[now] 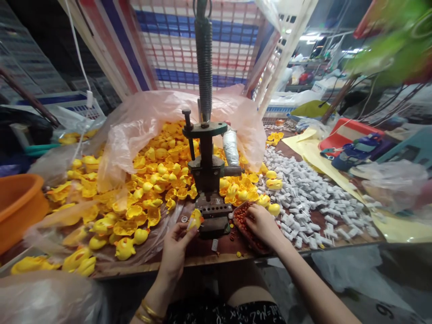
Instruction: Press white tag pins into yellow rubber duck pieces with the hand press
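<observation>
My left hand (175, 245) pinches a yellow duck-shaped plastic shell (195, 219) right beside the base of a small dark hand press (206, 173) on the table. My right hand (260, 223) reaches, fingers curled downward, into a shallow tray of small red-orange pieces (240, 216) just right of the press; what its fingertips hold is hidden. A big heap of yellow duck shells (151, 175) lies behind and left of the press on pink plastic sheeting (141, 117).
A pile of small white plastic parts (310, 193) covers the table to the right. An orange basin (18, 204) stands at the far left. A striped crate (202, 40) leans behind the press. Red and blue items (351, 144) lie at the back right.
</observation>
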A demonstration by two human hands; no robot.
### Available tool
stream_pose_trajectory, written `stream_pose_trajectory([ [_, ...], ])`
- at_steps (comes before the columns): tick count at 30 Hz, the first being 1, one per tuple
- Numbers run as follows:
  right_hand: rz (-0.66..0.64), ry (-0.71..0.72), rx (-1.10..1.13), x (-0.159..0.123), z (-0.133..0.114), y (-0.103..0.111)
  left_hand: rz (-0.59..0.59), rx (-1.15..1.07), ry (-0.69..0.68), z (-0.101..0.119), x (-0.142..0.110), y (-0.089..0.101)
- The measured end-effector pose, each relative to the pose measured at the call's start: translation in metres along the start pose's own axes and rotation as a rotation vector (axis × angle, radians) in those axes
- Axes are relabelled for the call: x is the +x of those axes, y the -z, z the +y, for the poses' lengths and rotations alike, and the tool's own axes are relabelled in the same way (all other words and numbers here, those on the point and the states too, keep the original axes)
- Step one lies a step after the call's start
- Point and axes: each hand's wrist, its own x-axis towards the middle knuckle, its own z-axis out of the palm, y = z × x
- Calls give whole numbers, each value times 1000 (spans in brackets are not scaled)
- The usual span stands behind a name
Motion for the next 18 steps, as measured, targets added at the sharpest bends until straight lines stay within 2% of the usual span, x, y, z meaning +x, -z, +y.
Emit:
stream_pose_trajectory([
  [2, 18, 10, 276, -2, -21, -2, -5, -89, 29, 2, -2, -5],
  [5, 9, 113, 607, -5, -59, -12, 5, -159, 37, 3, -4, -11],
  [7, 22, 167, 682, -6, -78, -22, 18, -181, 43, 4, -5, -13],
  [10, 70, 186, 736, -6, -94, -35, 12, -193, 53, 6, -6, -15],
  [13, 67, 119, 835, -7, -97, -39, -20, -169, 54, 10, -6, -14],
  [18, -190, -163, 1121, 2, -91, -38, -76, -85, 79, 12, 2, -7],
])
